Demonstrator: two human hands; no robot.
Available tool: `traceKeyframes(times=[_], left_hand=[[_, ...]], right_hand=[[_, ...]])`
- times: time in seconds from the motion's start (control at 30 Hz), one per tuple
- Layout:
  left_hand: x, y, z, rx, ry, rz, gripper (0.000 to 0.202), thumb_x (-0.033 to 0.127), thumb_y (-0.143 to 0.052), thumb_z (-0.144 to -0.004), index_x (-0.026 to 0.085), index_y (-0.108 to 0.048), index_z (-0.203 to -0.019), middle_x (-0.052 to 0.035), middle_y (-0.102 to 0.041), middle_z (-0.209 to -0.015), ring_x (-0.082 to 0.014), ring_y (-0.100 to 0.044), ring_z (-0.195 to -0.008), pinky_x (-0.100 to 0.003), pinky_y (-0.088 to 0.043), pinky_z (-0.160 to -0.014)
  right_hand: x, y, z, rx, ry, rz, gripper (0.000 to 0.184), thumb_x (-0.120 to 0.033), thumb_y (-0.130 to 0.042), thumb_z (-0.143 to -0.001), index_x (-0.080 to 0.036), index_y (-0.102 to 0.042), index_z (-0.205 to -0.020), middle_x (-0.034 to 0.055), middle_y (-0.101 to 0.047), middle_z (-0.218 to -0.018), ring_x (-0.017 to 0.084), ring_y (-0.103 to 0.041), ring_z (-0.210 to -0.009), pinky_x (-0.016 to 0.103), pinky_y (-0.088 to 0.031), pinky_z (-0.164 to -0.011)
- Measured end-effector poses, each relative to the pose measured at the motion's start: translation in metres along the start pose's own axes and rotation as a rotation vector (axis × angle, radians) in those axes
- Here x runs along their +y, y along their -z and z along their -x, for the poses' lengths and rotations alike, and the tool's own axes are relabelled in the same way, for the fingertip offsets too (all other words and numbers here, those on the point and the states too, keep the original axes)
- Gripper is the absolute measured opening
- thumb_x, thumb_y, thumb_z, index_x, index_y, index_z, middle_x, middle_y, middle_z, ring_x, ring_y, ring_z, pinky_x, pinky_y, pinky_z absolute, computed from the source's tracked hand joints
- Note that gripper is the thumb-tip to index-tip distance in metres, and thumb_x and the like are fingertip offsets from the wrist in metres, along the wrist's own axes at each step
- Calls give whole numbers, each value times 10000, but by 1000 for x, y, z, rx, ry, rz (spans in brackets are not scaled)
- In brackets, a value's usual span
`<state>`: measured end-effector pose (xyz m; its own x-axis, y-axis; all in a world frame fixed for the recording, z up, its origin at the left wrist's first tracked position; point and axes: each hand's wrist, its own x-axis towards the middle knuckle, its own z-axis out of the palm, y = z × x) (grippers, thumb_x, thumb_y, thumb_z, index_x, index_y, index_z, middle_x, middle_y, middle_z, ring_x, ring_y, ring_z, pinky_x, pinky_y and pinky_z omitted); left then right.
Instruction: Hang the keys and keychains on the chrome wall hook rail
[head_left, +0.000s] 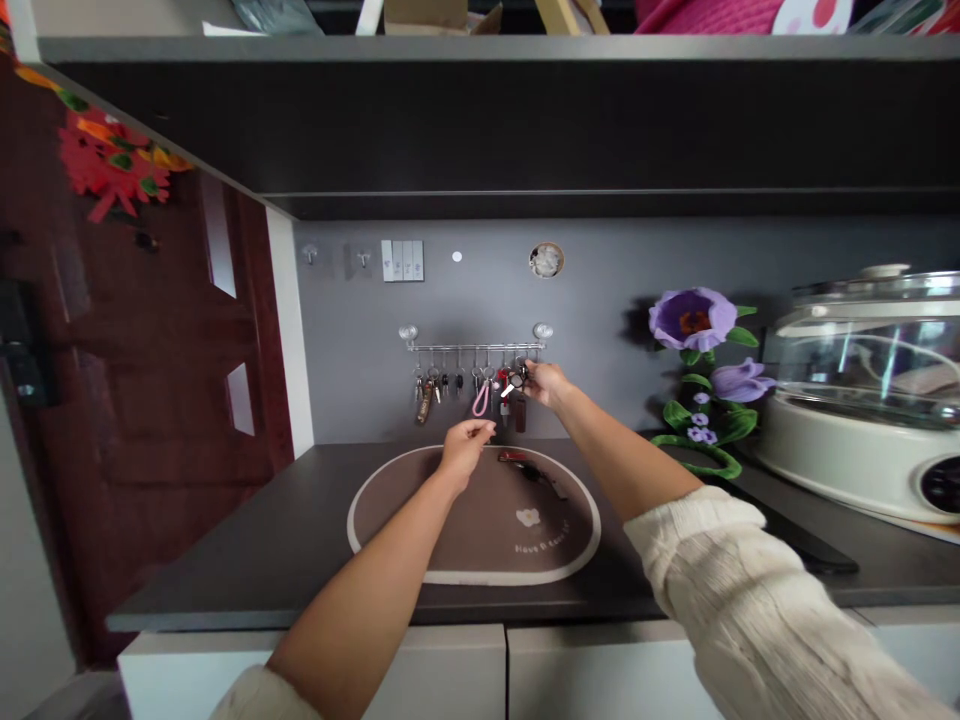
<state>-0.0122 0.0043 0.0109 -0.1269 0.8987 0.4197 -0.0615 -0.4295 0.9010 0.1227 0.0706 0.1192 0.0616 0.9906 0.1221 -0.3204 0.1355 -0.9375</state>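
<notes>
A chrome hook rail [474,346] is fixed to the grey wall, and several keys and key fobs hang from it, one on a pink loop [481,399]. My right hand [545,383] is raised to the rail's right end, its fingers pinched on a key ring [516,381] that hangs there. Lower and nearer, my left hand [466,446] hovers just under the pink loop with its fingers curled loosely and nothing visible in them. Beneath both hands, a red and black key bunch [529,468] lies on a brown oval mat [390,500].
The dark counter [247,560] runs along the wall above white cabinet doors. Crocheted purple flowers [694,320] stand at the right. Further right sits a white cooker [862,450] with a glass lid. A dark red door [150,400] is at the left, a shelf overhead.
</notes>
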Motion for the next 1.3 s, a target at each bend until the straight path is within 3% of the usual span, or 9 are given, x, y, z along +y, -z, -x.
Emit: traceKeyframes(times=[0.33, 0.67, 1.0, 1.3], left_hand=[[3, 0, 0, 1, 10, -18, 259, 317, -601, -624, 133, -649, -800, -49, -631, -714, -107, -507, -623, -203, -340, -526], [1, 2, -1, 16, 14, -29, 240, 308, -594, -632, 138, -651, -791, -60, -639, -731, -114, -518, -637, -206, -352, -536], [0, 3, -1, 38, 27, -33, 250, 314, -597, -623, 137, -653, -791, -58, -642, -732, -116, -519, -635, -210, -349, -535], [7, 2, 3, 57, 60, -39, 186, 262, -610, -628, 134, -654, -756, -57, -643, -717, -124, -538, -657, -232, -381, -598]], right_hand=[[13, -2, -13, 70, -23, -25, 109, -119, -413, -808, -150, -440, -706, -41, -492, -481, 83, -497, -429, 248, -470, -473], [25, 0, -13, 21, -31, 0, 153, -120, -387, -808, -163, -447, -674, -60, -466, -433, 63, -444, -376, 186, -411, -420], [28, 8, -8, 64, 53, 89, 207, -65, -411, -748, -173, -397, -571, -76, -385, -395, 43, -367, -360, 149, -368, -405], [26, 17, -3, 31, 98, 112, 183, -44, -424, -727, -177, -432, -601, -61, -429, -439, 45, -402, -390, 150, -381, -441]])
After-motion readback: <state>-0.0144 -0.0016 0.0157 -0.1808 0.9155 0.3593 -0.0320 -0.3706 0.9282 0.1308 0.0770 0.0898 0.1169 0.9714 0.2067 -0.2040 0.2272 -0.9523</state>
